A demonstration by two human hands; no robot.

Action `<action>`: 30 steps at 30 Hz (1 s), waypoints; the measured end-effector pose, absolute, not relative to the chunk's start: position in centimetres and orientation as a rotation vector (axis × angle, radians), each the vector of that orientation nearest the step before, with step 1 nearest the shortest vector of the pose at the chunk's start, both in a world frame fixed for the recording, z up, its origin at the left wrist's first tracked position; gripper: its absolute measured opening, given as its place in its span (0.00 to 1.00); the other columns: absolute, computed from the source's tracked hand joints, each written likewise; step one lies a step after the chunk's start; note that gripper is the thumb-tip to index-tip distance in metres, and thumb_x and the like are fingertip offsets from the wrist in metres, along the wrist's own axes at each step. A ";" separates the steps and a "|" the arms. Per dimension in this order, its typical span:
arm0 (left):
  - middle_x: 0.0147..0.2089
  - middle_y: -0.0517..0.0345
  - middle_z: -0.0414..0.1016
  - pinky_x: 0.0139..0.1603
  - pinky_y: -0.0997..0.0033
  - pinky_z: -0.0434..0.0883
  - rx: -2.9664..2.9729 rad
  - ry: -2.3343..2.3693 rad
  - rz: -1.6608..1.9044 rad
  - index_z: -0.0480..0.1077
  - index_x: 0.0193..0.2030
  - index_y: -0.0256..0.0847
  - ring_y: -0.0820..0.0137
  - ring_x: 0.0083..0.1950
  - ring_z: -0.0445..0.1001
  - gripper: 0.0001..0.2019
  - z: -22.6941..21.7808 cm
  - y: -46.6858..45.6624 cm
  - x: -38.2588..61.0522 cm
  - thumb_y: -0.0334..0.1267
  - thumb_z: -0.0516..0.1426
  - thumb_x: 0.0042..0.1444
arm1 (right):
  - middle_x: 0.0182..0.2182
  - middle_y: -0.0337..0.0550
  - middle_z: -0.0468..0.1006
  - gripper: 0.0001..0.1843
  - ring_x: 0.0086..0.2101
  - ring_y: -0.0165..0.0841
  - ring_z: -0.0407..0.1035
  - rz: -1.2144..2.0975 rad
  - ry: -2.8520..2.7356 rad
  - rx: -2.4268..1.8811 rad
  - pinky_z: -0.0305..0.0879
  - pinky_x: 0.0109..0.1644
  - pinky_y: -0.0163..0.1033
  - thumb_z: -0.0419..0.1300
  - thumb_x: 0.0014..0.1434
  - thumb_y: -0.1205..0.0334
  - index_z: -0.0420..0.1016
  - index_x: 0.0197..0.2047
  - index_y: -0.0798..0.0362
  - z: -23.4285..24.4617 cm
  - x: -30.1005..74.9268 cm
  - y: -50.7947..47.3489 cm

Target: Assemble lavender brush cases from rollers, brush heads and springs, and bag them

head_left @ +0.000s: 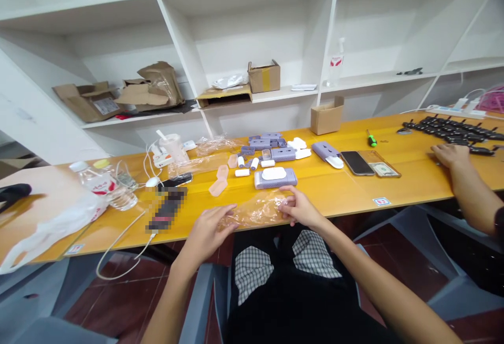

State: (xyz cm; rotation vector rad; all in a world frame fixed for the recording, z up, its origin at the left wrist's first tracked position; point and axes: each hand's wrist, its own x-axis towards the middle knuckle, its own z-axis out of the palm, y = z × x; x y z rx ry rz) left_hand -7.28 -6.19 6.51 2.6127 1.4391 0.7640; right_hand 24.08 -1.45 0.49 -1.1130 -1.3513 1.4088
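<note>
A clear plastic bag (258,211) lies along the table's front edge, stretched between my two hands. My left hand (210,228) has the bag's left end between thumb and fingers. The fingers of my right hand (297,206) are bent and closed on the opposite end. Just behind the bag is a purple device with a white oval top (274,177). White cylinders (242,173), translucent pinkish cases (219,184) and several purple housings (263,144) lie beyond it. A purple piece with a white end (327,154) sits farther right.
To the right are a phone (357,163), a banknote (384,170) and a green screwdriver (371,139). Another person's hand (452,156) rests near black parts (452,129). Water bottles (112,186), a white plastic bag (55,228) and cables occupy the left. Shelves with cardboard boxes (264,77) stand behind.
</note>
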 end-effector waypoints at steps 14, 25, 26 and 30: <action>0.53 0.51 0.82 0.58 0.55 0.77 2.504 1.493 0.843 0.73 0.61 0.45 0.59 0.54 0.81 0.18 6.5 -6.4 -8.9 0.47 0.58 0.69 | 0.64 0.57 0.73 0.30 0.67 0.59 0.59 0.066 -2.002 -1.235 0.59 0.69 0.70 0.65 0.62 0.51 0.73 0.65 0.50 1.8 28.7 4.8; 0.65 0.45 0.76 0.64 0.46 0.71 2.638 1.694 0.546 0.66 0.70 0.45 0.51 0.65 0.75 0.27 5.5 -6.0 -8.4 0.48 0.60 0.67 | 0.51 0.53 0.68 0.39 0.52 0.51 0.70 0.227 -1.991 -1.358 0.67 0.65 0.60 0.67 0.58 0.40 0.68 0.66 0.53 -0.6 33.3 5.1; 0.65 0.45 0.76 0.63 0.47 0.71 2.647 1.701 0.530 0.65 0.70 0.45 0.51 0.65 0.75 0.27 5.5 -5.9 -8.4 0.47 0.60 0.67 | 0.52 0.52 0.68 0.39 0.53 0.50 0.69 0.248 -1.946 -1.343 0.66 0.65 0.61 0.67 0.58 0.39 0.69 0.65 0.52 -0.6 34.2 4.4; 0.65 0.46 0.76 0.62 0.48 0.70 2.685 1.697 0.497 0.65 0.71 0.45 0.51 0.64 0.74 0.27 5.5 -5.6 -8.1 0.47 0.59 0.68 | 0.52 0.51 0.68 0.34 0.54 0.49 0.69 0.322 -1.837 -1.250 0.67 0.65 0.59 0.69 0.57 0.40 0.72 0.61 0.49 0.2 36.7 1.4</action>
